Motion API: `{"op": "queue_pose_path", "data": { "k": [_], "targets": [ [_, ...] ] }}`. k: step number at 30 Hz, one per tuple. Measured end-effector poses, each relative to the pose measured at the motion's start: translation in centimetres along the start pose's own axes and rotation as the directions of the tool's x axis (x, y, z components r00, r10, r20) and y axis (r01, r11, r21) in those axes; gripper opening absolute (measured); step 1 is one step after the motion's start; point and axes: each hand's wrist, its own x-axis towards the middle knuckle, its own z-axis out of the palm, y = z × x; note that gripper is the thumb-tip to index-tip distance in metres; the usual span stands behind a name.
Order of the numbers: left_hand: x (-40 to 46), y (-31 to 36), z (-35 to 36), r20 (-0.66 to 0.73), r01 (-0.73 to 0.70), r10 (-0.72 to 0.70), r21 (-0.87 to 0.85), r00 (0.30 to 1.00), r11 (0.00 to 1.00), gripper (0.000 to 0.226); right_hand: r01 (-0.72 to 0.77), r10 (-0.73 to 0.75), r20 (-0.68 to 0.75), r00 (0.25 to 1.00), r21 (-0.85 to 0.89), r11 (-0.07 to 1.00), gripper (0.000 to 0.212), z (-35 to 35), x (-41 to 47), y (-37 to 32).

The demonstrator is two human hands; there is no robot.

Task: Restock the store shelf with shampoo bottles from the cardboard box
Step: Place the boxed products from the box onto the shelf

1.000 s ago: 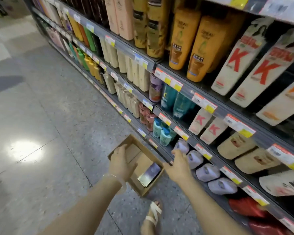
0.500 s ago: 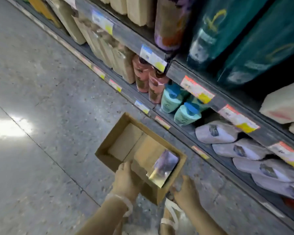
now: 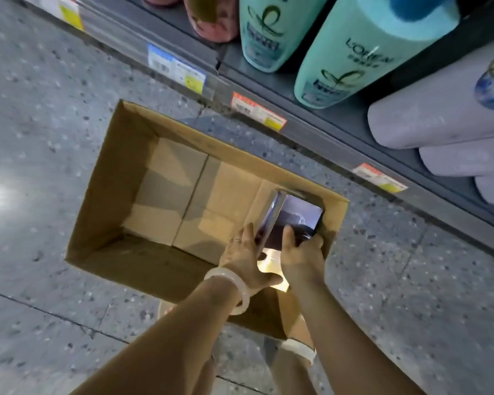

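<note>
Both hands now inside the box, closed on the last glossy pack.

The store shelf (image 3: 340, 129) holds teal bottles (image 3: 362, 52) and lilac bottles (image 3: 439, 118). The cardboard box (image 3: 103, 223) on the floor just beside it is otherwise bare. Half a second ago the hands gripped the box's near wall. Now the left hand (image 3: 244, 252) and right hand (image 3: 300, 255) have fingers curled round the dark pack (image 3: 297, 218) in the right corner. Judgement: lifting comes next. Contents of the pack cannot be told.
</note>
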Motion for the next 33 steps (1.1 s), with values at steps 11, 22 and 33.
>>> {"op": "queue_pose_path", "data": {
  "k": [11,22,33],
  "targets": [
    [3.3,-1.0,2.9,-0.287,0.092,-0.214,-0.384,0.934,0.919,0.120,0.042,-0.109,0.180,0.978,0.341,0.939,0.026,1.2,2.6,0.6],
    [1.9,-5.8,-1.1,-0.459,0.127,-0.348,-0.446,0.817,0.886,0.096,0.257,-0.257,0.206,0.944,0.028,0.966,0.081,4.4,1.8,1.0],
    [3.5,-9.1,-3.5,-0.498,0.159,-0.345,-0.379,0.795,0.912,0.094,0.318,-0.334,-0.040,0.942,-0.220,0.922,0.117,10.5,2.4,2.1]
  ]
}}
